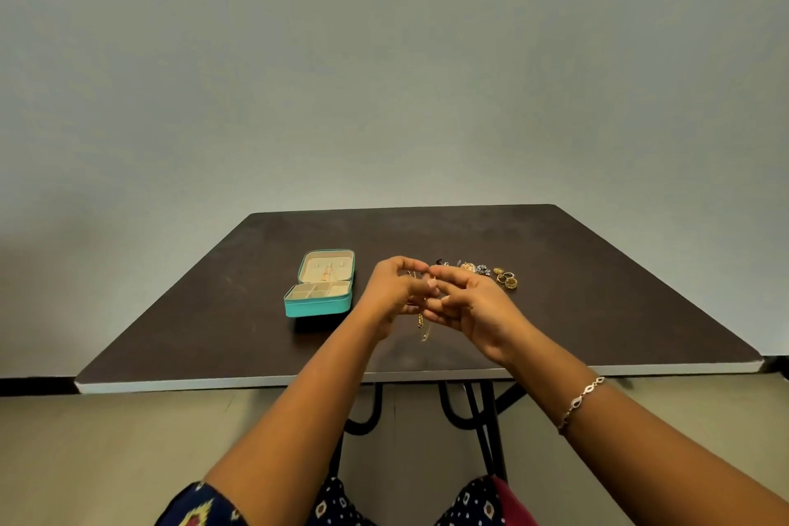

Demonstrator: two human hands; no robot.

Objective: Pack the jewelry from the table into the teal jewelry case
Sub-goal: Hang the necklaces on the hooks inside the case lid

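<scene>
The teal jewelry case [318, 307] lies open on the dark table [597, 312], cream compartments showing, a thin chain in its lid. Just right of it my left hand [390, 295] and my right hand [469, 303] meet above the table, and both pinch a thin gold chain [422, 322] that dangles between them. Behind my right hand lies a row of loose jewelry: small earrings and a gold pendant [469, 267], then several gold rings [507, 278].
The table stands against a plain grey wall, its near edge [299, 381] pale. Black metal legs [482, 419] show below it. A bracelet [582, 401] is on my right wrist.
</scene>
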